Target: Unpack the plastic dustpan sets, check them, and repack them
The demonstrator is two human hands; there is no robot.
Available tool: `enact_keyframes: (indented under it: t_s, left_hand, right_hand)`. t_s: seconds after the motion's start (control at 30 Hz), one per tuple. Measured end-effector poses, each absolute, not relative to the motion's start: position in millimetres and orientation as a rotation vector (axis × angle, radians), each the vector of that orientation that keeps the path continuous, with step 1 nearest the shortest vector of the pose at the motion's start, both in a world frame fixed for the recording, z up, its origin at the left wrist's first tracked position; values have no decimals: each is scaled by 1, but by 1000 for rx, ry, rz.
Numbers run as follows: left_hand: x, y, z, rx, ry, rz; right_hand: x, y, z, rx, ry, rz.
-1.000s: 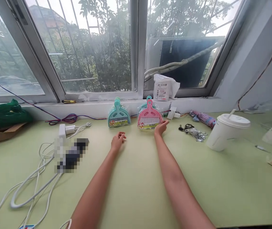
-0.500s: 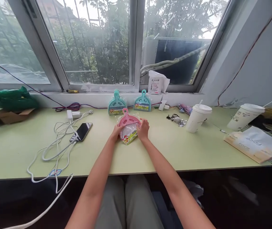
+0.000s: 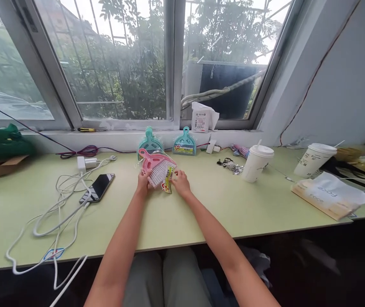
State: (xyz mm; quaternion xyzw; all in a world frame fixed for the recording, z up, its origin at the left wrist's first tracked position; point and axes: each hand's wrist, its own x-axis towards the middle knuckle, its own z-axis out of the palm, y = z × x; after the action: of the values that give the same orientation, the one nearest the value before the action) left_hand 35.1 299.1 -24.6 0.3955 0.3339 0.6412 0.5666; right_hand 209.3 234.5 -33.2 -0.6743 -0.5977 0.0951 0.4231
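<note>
A pink dustpan and brush set (image 3: 157, 166) is held tilted above the table, its handle leaning to the left. My left hand (image 3: 143, 183) grips its left edge, with the fingers partly hidden behind it. At the lower right of the set, my right hand (image 3: 180, 182) has its fingers closed on the yellow printed label (image 3: 167, 180), which is bent. Behind stand a stack of teal dustpan sets (image 3: 149, 140) and one separate teal dustpan set (image 3: 184, 143), both leaning by the window wall.
On the left lie a phone (image 3: 97, 187), tangled white cables (image 3: 57, 200) and a green bag (image 3: 3, 143). To the right are keys (image 3: 232, 165), two white paper cups (image 3: 256, 164) and a tissue pack (image 3: 331, 194). The table's front edge (image 3: 182, 246) runs below my forearms.
The pink set has turned, its handle swinging left. My right hand has shifted from the set's right edge to the label, now bent. The view has turned slightly right.
</note>
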Motion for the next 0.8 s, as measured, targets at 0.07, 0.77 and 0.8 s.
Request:
enact_keyframes:
  t_s: [0.07, 0.77, 0.8]
  left_hand:
    - [35, 298, -23, 920, 775, 1511]
    - [31, 294, -22, 680, 836, 1583]
    - [33, 293, -22, 698, 817, 1575]
  right_hand:
    - [214, 240, -36, -1617, -1355, 469]
    - [222, 223, -10, -1364, -1222, 104]
    - [213, 224, -12, -1271, -1280, 277]
